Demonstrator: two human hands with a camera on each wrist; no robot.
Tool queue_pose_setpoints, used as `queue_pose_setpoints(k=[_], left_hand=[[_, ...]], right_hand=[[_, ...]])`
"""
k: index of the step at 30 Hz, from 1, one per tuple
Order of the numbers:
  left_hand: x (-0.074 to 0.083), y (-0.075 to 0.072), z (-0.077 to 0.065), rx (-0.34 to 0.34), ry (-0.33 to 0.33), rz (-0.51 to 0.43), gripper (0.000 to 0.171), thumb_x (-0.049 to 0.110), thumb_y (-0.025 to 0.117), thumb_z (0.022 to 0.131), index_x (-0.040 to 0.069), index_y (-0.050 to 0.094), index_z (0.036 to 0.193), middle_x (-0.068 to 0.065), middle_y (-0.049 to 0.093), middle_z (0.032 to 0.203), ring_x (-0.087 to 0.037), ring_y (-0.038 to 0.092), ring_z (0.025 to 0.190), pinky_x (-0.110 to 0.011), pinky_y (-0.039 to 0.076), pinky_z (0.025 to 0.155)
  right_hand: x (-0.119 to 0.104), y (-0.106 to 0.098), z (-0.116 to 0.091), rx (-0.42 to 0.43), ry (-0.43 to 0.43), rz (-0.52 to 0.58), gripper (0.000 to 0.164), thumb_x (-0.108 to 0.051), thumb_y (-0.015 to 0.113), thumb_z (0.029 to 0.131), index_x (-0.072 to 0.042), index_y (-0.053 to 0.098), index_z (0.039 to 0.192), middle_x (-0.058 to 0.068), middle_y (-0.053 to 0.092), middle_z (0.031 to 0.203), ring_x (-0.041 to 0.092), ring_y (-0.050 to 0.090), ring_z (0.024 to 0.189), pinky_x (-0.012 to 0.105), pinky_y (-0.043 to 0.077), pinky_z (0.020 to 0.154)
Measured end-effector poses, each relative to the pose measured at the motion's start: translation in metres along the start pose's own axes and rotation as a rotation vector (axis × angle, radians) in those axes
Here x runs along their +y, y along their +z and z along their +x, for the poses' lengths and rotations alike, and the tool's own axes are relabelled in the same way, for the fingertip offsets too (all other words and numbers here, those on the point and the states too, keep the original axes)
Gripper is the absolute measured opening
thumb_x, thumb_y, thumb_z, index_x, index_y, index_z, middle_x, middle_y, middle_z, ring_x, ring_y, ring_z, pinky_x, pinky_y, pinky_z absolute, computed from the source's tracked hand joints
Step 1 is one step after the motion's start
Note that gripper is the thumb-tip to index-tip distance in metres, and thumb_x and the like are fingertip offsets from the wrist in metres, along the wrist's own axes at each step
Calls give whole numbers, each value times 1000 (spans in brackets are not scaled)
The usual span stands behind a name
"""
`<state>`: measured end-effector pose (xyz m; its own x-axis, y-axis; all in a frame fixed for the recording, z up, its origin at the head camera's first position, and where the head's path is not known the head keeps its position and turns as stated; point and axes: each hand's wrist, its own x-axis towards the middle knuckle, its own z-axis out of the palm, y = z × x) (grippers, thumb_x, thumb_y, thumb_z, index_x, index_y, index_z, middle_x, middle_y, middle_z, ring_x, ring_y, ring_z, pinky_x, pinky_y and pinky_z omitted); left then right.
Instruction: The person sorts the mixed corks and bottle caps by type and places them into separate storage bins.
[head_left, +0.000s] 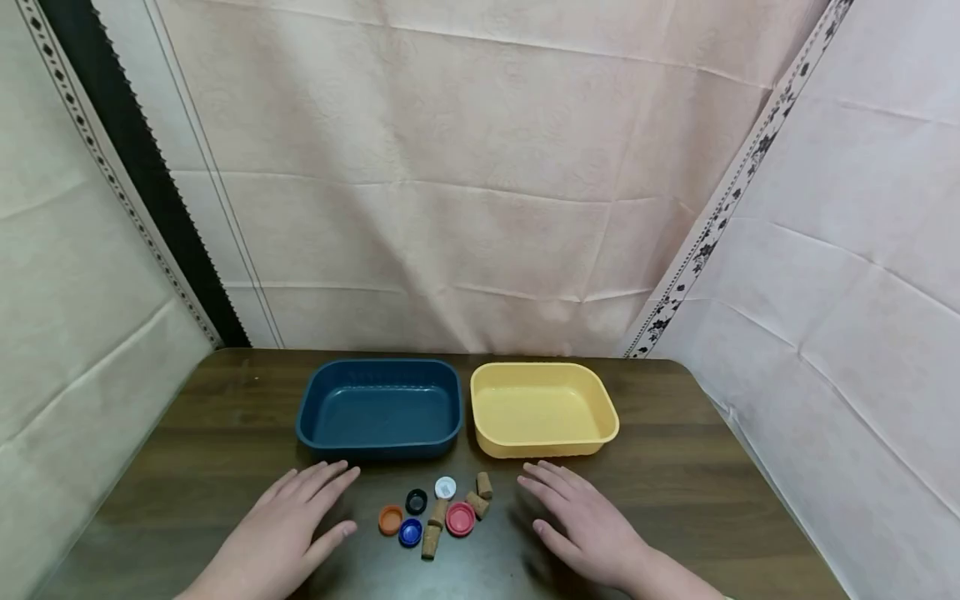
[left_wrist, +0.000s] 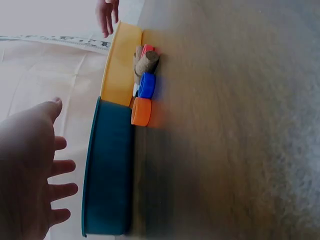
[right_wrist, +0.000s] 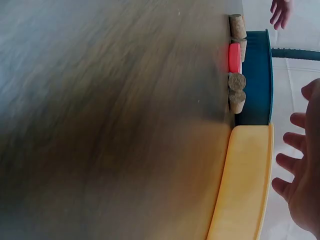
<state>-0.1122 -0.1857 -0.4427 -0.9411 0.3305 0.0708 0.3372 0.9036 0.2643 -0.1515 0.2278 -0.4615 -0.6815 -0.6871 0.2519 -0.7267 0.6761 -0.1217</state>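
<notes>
A brown worktop (head_left: pixel 720 492) carries a blue tub (head_left: pixel 380 415) and a yellow tub (head_left: pixel 542 414) side by side near its far edge, blue nearer the far left corner. Toward the near edge hover the left hand (head_left: pixel 279 527) and right hand (head_left: pixel 591 525), fingers apart, with five bottle caps (head_left: pixel 460 518) and four corks (head_left: pixel 431 542) clustered between.

There are five caps (head_left: pixel 460 518), four corks (head_left: pixel 438 512), two trays (head_left: pixel 543 412), one table (head_left: pixel 720 492), one left hand (head_left: pixel 279 527) and one right hand (head_left: pixel 587 523).

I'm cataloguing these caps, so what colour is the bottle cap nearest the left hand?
That bottle cap is orange, showing best in the left wrist view.
</notes>
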Motion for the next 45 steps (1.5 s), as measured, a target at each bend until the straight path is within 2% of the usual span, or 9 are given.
queue_pose_setpoints(k=[5, 14, 20, 22, 25, 29, 35, 41, 45], left_hand=[[-4, -6, -1, 61, -53, 21, 79, 75, 35, 92, 18, 54, 143, -6, 55, 141, -32, 50, 129, -60, 39, 105], [-14, -7, -3, 144, -100, 28, 82, 76, 30, 93, 16, 56, 141, -9, 58, 137, -34, 55, 124, -61, 46, 98], [-21, -12, 3, 166, -197, -1, 84, 76, 28, 93, 11, 55, 139, -17, 59, 134, -40, 58, 119, -62, 50, 91], [-25, -14, 5, 177, -237, -23, 85, 76, 29, 93, 10, 55, 140, -19, 58, 135, -41, 58, 118, -59, 53, 85], [-31, -15, 8, 208, -293, -65, 83, 74, 33, 94, 8, 55, 139, -21, 58, 134, -42, 61, 112, -49, 58, 65], [-39, -17, 14, 244, -351, -106, 77, 69, 39, 96, 6, 54, 138, -22, 59, 131, -41, 64, 105, -34, 49, 46], [-51, -21, 27, 231, -406, -183, 73, 62, 43, 98, 4, 49, 142, -26, 56, 133, -41, 64, 102, -34, 50, 49], [-62, -24, 42, 240, -442, -295, 66, 53, 45, 101, 3, 45, 145, -25, 57, 133, -35, 64, 100, -44, 56, 64], [-67, -26, 53, 207, -482, -346, 60, 47, 45, 103, 5, 44, 147, -23, 56, 135, -27, 63, 86, -37, 52, 58]], right_hand=[[-6, 3, 9, -1, 55, 47, 47, -31, 61, 98, -24, 51, 143, -4, 51, 146, 13, 44, 136, 42, 41, 110], [-11, 7, 18, -12, 42, 67, 44, -30, 62, 97, -19, 56, 139, -2, 56, 138, 14, 49, 129, 44, 44, 107], [-12, 10, 25, -36, 89, 78, 30, -32, 64, 95, -16, 69, 121, -5, 63, 119, 13, 58, 109, 41, 52, 95], [-12, 11, 30, -47, 109, 76, 26, -31, 64, 95, -16, 71, 115, -6, 64, 112, 12, 59, 102, 38, 54, 90], [-14, 13, 36, -72, 138, 75, 23, -31, 64, 95, -16, 74, 110, -8, 64, 104, 11, 60, 95, 35, 55, 84], [-15, 15, 43, -122, 183, 85, 23, -33, 65, 95, -16, 74, 107, -8, 63, 97, 9, 59, 89, 33, 55, 78], [-19, 20, 54, -167, 248, 91, 23, -34, 65, 93, -16, 74, 105, -9, 60, 88, 7, 54, 78, 30, 53, 70], [-22, 23, 67, -155, 282, 90, 23, -33, 64, 93, -15, 71, 107, -9, 59, 85, 8, 53, 75, 30, 52, 66], [-23, 24, 74, -154, 316, 80, 27, -32, 64, 94, -13, 71, 112, -4, 65, 93, 11, 59, 83, 34, 56, 74]])
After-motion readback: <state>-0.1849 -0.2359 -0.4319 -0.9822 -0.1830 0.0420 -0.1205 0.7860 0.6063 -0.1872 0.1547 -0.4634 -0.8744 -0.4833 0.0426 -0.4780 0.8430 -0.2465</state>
